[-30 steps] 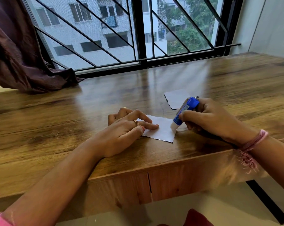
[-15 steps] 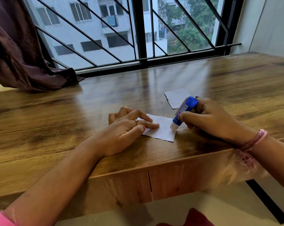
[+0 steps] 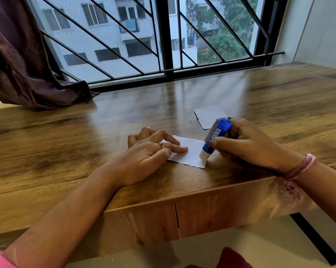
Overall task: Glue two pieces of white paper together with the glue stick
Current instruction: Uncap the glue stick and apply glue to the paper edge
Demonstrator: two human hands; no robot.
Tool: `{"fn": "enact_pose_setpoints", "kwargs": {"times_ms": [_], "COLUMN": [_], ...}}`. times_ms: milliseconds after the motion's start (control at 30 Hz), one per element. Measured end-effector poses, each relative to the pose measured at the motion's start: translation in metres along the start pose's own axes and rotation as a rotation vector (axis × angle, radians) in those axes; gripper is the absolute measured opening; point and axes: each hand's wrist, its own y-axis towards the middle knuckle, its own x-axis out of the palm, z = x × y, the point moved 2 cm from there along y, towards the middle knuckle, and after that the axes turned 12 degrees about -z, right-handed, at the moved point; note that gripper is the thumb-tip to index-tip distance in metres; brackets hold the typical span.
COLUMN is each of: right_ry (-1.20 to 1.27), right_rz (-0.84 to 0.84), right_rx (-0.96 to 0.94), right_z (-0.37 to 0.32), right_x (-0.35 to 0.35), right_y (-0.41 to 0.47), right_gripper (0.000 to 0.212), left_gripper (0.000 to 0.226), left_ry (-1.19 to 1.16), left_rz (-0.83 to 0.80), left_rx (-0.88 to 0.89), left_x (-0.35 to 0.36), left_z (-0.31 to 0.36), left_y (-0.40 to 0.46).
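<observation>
A small white paper [image 3: 190, 152] lies flat near the front edge of the wooden table [image 3: 66, 147]. My left hand [image 3: 144, 157] presses its fingers spread on the paper's left part. My right hand [image 3: 248, 146] grips a blue glue stick [image 3: 216, 137], tilted, with its whitish tip touching the paper's right edge near the front corner. A second white paper [image 3: 209, 116] lies farther back on the table, just behind the right hand, partly hidden by it.
A dark purple curtain [image 3: 22, 64] drapes onto the table's back left corner. A barred window [image 3: 153, 39] runs along the far edge. The table's front edge with a drawer seam [image 3: 176, 219] is just below my hands.
The glue stick's tip has slid a little toward the front along the paper's right edge. My left hand stays pressed on the paper.
</observation>
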Motion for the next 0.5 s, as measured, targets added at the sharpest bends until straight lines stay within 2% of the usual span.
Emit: {"fn": "enact_pose_setpoints", "kwargs": {"times_ms": [67, 200, 333, 500], "right_ry": [0.0, 0.051, 0.014, 0.032], "right_rz": [0.015, -0.093, 0.024, -0.079], "right_rx": [0.002, -0.032, -0.005, -0.03], "right_z": [0.0002, -0.0009, 0.0022, -0.0005], "right_x": [-0.0011, 0.0039, -0.001, 0.0034], "right_y": [0.0006, -0.002, 0.0011, -0.0015], "right_gripper": [0.015, 0.015, 0.014, 0.014], "left_gripper": [0.047, 0.046, 0.047, 0.046], "left_ry": [0.001, 0.009, 0.01, 0.003], "left_rz": [-0.001, -0.002, -0.003, 0.004], "left_rx": [0.001, -0.005, -0.011, -0.003], "left_x": [-0.0002, 0.0003, 0.001, 0.0007], "left_z": [-0.0002, -0.0009, -0.002, -0.0024], "left_y": [-0.0001, 0.0002, 0.0004, 0.0005]}}
